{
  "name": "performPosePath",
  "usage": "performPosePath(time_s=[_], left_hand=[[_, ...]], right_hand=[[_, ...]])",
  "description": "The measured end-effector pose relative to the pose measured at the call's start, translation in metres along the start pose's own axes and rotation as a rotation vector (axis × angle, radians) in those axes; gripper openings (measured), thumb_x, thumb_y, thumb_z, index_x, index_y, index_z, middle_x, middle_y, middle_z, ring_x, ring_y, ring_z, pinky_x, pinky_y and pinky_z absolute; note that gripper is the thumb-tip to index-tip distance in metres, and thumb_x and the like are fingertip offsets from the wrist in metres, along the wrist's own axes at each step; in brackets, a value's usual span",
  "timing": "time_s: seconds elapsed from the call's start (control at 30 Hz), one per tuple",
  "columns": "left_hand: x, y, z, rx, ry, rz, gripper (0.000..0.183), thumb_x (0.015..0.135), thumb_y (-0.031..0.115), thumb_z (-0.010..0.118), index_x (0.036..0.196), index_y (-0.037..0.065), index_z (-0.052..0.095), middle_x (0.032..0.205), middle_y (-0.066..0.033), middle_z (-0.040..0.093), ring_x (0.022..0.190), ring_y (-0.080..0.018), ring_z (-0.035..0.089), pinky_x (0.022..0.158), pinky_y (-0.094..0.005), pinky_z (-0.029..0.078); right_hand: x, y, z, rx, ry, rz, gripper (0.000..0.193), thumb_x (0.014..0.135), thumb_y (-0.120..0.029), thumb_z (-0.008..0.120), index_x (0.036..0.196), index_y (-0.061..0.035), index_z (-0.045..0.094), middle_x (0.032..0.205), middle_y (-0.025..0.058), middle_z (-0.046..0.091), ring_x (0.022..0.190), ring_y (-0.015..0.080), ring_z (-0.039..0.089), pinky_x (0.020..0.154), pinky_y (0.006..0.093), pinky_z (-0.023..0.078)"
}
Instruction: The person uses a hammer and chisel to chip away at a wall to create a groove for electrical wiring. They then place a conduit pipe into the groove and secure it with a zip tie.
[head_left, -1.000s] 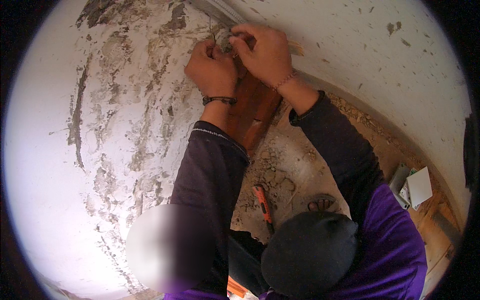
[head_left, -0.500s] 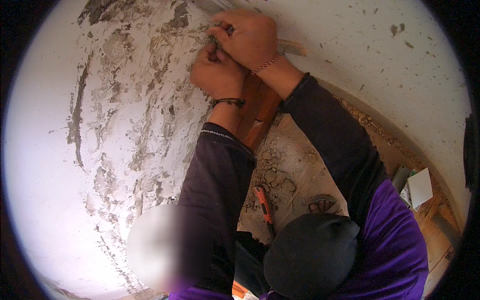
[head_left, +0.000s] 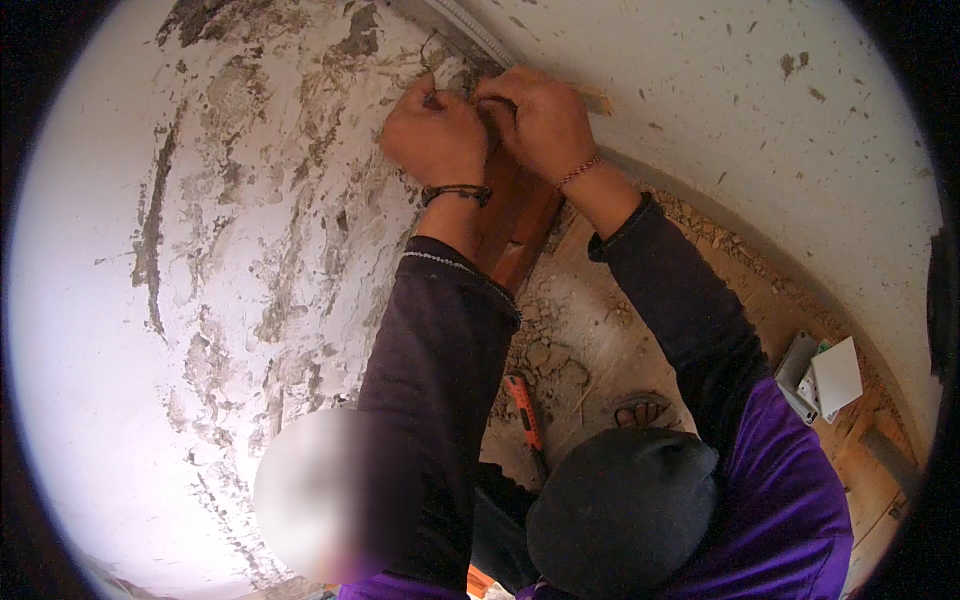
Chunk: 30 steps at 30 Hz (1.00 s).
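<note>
My left hand is closed in a pinch close to the patchy plastered wall. A thin dark wire-like strand rises from its fingertips. Just to the right, my right hand has its fingers bent and pressed together; whatever they hold, if anything, is hidden. Both hands are above a reddish-brown wooden piece standing in the corner, which they partly cover.
A pale ribbed conduit runs along the corner. Rubble and an orange-and-black handled tool lie on the floor near a sandalled foot. White box-like items rest by the right wall.
My right hand has come down and to the right, away from above the left hand. The left hand stays nearly in place, and the thin strand above it now shows.
</note>
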<state>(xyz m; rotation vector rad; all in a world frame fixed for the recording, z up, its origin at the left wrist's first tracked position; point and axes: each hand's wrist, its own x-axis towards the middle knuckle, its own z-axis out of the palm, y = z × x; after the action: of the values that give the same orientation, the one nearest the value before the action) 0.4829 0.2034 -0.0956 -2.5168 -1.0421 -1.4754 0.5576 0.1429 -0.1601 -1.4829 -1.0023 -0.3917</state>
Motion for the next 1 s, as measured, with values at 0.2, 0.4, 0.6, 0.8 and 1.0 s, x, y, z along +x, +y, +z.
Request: performPosePath(time_s=[0.2,0.4,0.6,0.8,1.0], left_hand=[[0.0,0.007,0.0,-0.05,-0.059,-0.102,0.024,0.069,0.008,0.061,0.088,-0.003,0.069,0.077,-0.0208,0.067,0.07,-0.0303,0.066,0.068,-0.0359,0.052],[0.004,0.012,-0.004,-0.209,-0.207,-0.312,0.022,0.071,0.008,0.06,0.088,-0.003,0.069,0.075,-0.0189,0.067,0.069,-0.0287,0.066,0.066,-0.0345,0.052],[0.012,0.011,0.0,-0.125,-0.204,-0.092,0.021,0.074,0.005,0.06,0.092,0.001,0.069,0.078,-0.0173,0.067,0.073,-0.0285,0.066,0.069,-0.0363,0.051],[0.013,0.006,0.009,-0.075,-0.115,0.084,0.02,0.074,0.004,0.06,0.091,0.002,0.07,0.083,-0.0184,0.067,0.078,-0.0319,0.065,0.072,-0.0373,0.051],[0.02,-0.005,0.019,0.003,-0.069,0.217,0.021,0.076,0.013,0.062,0.094,0.011,0.072,0.085,-0.0156,0.068,0.076,-0.0302,0.066,0.068,-0.0375,0.052]], right_hand=[[0.0,0.001,-0.002,0.035,0.059,-0.001,0.009,0.077,-0.01,0.065,0.086,-0.01,0.066,0.08,0.0093,0.063,0.074,0.0301,0.061,0.064,0.0366,0.049],[0.003,0.002,-0.009,0.052,0.057,-0.022,0.007,0.076,-0.009,0.066,0.083,-0.0097,0.067,0.079,0.0084,0.063,0.073,0.0287,0.062,0.064,0.036,0.049],[0.003,0.005,-0.005,0.09,0.085,-0.027,0.009,0.076,-0.01,0.066,0.085,-0.0078,0.067,0.08,0.0102,0.064,0.075,0.0283,0.063,0.066,0.035,0.05],[0.0,0.006,-0.002,0.071,0.124,0.006,0.011,0.077,-0.011,0.067,0.088,-0.0075,0.067,0.084,0.0108,0.065,0.076,0.0276,0.063,0.067,0.0325,0.05],[0.02,0.0,-0.013,0.134,0.302,0.1,0.021,0.08,-0.024,0.062,0.092,-0.007,0.066,0.081,0.0145,0.065,0.072,0.0345,0.062,0.068,0.0418,0.05]])
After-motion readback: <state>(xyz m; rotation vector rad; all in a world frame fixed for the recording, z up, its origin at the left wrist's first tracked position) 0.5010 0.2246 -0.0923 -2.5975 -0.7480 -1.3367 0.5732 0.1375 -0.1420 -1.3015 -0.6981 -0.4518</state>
